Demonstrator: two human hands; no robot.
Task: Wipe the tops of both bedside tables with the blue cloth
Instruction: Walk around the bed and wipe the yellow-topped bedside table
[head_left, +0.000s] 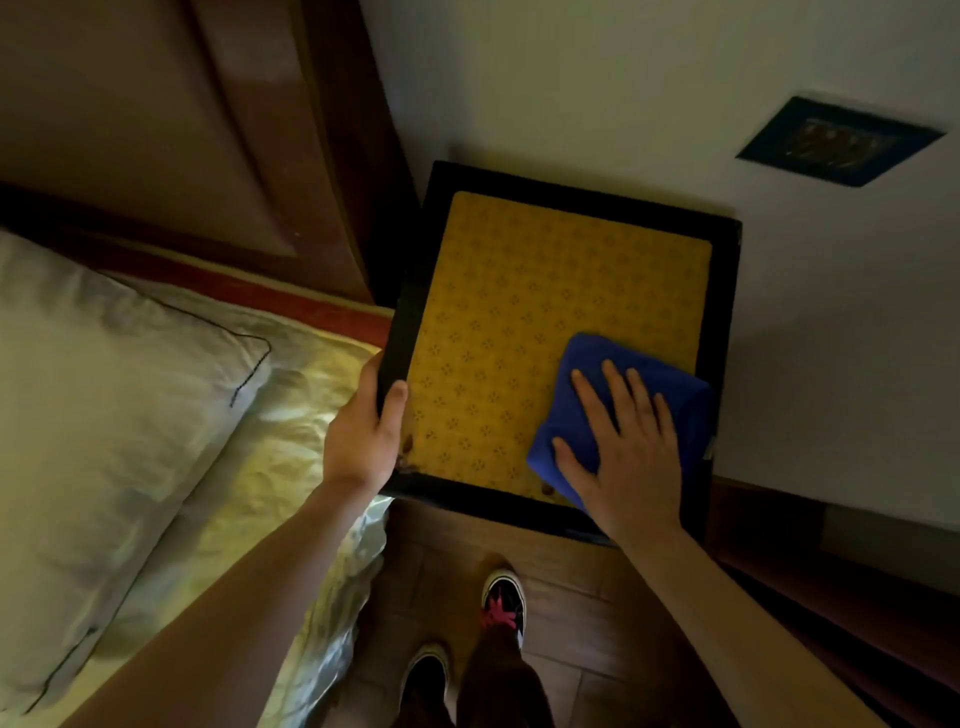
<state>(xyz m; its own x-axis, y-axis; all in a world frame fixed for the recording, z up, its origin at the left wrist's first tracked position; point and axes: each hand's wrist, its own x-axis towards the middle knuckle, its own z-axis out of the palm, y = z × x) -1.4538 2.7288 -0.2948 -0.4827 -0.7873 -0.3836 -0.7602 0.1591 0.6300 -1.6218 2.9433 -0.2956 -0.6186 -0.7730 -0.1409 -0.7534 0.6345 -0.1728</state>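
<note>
A bedside table (519, 291) with a black frame and a yellow patterned top stands against the wall beside the bed. The folded blue cloth (602, 358) lies on the top's near right corner. My right hand (631, 447) rests flat on the cloth with fingers spread, pressing it to the surface. My left hand (366, 431) grips the table's near left edge, thumb on top of the black frame. Only one bedside table is in view.
The bed with a white pillow (98, 415) and a shiny sheet (280, 467) lies to the left, below a dark wooden headboard (208, 130). A wall outlet (836, 140) sits above right. My shoes (504, 603) stand on the wooden floor below the table.
</note>
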